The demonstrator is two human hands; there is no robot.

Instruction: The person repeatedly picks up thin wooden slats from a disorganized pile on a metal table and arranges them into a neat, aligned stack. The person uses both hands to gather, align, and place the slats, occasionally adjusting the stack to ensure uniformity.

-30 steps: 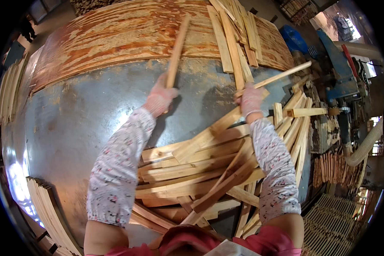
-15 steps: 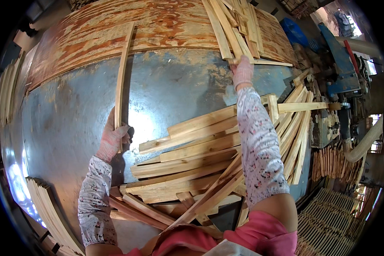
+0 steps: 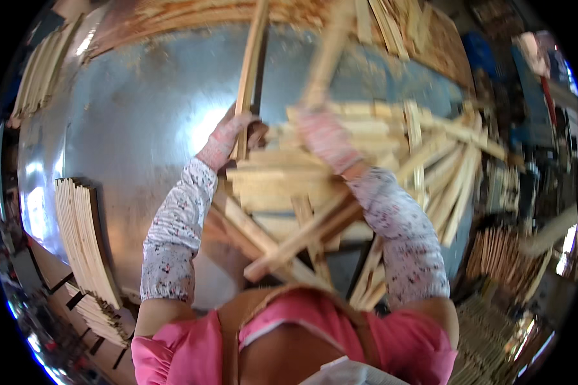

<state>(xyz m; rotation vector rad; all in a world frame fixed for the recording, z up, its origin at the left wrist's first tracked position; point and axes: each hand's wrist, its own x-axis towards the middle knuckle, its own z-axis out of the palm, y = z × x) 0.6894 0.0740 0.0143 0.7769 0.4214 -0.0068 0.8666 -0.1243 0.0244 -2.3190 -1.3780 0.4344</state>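
Note:
My left hand (image 3: 227, 137), in a pale pink glove, is closed round the near end of a long narrow wooden strip (image 3: 251, 67) that points away from me. My right hand (image 3: 328, 140), gloved alike and smeared by motion, grips the near end of a second wooden board (image 3: 329, 56), also blurred. Under and around both hands, loose boards (image 3: 282, 192) lie in an overlapping pile on the blue-grey metal table (image 3: 128, 128). One piece (image 3: 305, 234) crosses the pile at a slant, close to my body.
Plywood (image 3: 167, 19) covers the table's far part, with several strips (image 3: 388, 29) on it. At the right, boards fan out (image 3: 456, 186) near dark machinery and a pale hose (image 3: 549, 231). Stacked boards stand at the left (image 3: 83, 237) and far left (image 3: 45, 70).
My right hand has drawn back from the far strips with a board in its grip. My left hand and its strip appear farther right and higher; the whole view has shifted too.

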